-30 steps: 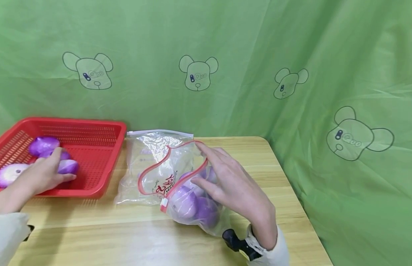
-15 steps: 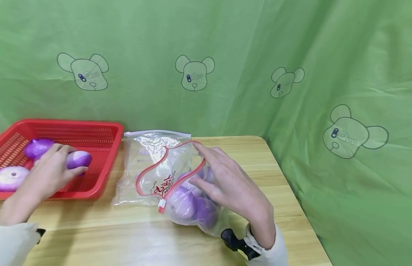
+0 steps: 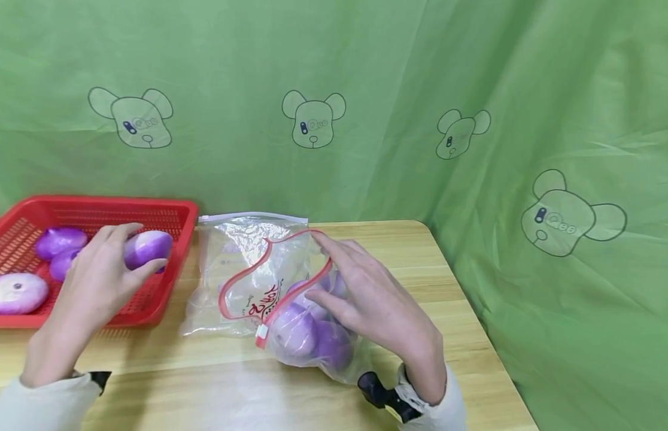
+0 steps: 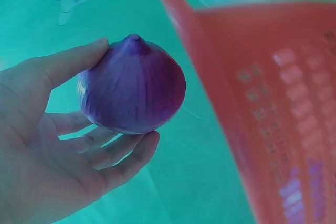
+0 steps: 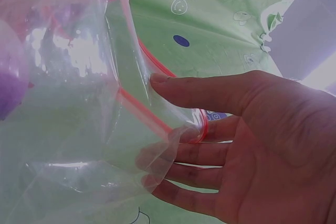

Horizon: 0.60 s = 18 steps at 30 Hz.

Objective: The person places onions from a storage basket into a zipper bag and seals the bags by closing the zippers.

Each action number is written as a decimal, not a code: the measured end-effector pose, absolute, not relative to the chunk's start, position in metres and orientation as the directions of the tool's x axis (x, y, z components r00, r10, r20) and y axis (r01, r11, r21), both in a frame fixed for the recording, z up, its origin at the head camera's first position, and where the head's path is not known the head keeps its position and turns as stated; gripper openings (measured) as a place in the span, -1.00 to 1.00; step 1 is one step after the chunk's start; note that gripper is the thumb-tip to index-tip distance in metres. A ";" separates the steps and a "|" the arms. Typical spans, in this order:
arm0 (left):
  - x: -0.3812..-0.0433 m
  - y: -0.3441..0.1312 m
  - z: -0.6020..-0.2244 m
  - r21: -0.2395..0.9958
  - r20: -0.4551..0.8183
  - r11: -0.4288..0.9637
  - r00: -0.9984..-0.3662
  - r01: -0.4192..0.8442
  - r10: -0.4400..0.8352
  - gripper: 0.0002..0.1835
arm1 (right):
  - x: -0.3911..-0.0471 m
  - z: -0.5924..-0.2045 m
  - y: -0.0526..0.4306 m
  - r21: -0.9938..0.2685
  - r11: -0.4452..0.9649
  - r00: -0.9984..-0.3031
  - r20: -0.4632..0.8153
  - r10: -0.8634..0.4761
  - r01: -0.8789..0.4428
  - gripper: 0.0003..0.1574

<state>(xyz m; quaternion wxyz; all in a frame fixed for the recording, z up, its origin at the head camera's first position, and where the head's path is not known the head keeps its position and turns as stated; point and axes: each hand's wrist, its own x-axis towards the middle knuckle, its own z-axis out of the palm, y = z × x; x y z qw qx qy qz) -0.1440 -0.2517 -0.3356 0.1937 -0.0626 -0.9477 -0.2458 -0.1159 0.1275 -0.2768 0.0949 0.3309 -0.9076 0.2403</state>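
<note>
My left hand [image 3: 99,272] grips a purple onion [image 3: 151,245] between thumb and fingers, over the right part of the red basket [image 3: 175,287]. In the left wrist view the onion [image 4: 134,87] shows its pointed tip, with the thumb on one side and the fingertips beneath. A clear zip bag [image 3: 238,278] with a red-edged mouth lies tilted on the table, its mouth spread toward the left. Several purple onions [image 3: 296,332] are inside it. My right hand [image 3: 374,299] holds the bag's mouth by its right side; in the right wrist view, fingertips show through the film.
Several more onions [image 3: 17,293] lie in the basket's left part. A second clear bag [image 3: 212,299] with a white zip lies flat between basket and red-edged bag. A green curtain [image 3: 366,149] hangs behind and to the right of the wooden table [image 3: 205,389].
My left hand has lifted the onion off the others and carried it rightward, toward the basket's right rim. My right hand keeps its hold on the bag; the head view has shifted slightly.
</note>
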 end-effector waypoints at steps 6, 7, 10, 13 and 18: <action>-0.136 -0.227 -0.323 0.477 0.471 0.836 -0.882 0.272 0.018 -0.38 | -0.116 -0.277 0.127 -0.371 0.672 -0.768 0.326 -0.552 -0.641 -0.02; -0.135 -0.223 -0.321 0.483 0.485 0.828 -0.874 0.286 0.019 -0.39 | -0.116 -0.277 0.127 -0.372 0.674 -0.770 0.325 -0.550 -0.638 -0.02; -0.131 -0.209 -0.315 0.491 0.535 0.806 -0.845 0.330 0.020 -0.40 | -0.116 -0.277 0.127 -0.373 0.677 -0.773 0.322 -0.547 -0.634 -0.01; -0.125 -0.195 -0.311 0.501 0.571 0.782 -0.821 0.371 0.023 -0.39 | -0.116 -0.277 0.127 -0.373 0.677 -0.773 0.324 -0.546 -0.634 0.00; -0.116 -0.176 -0.305 0.504 0.597 0.758 -0.801 0.415 0.041 -0.38 | -0.117 -0.276 0.128 -0.366 0.680 -0.772 0.328 -0.545 -0.636 -0.01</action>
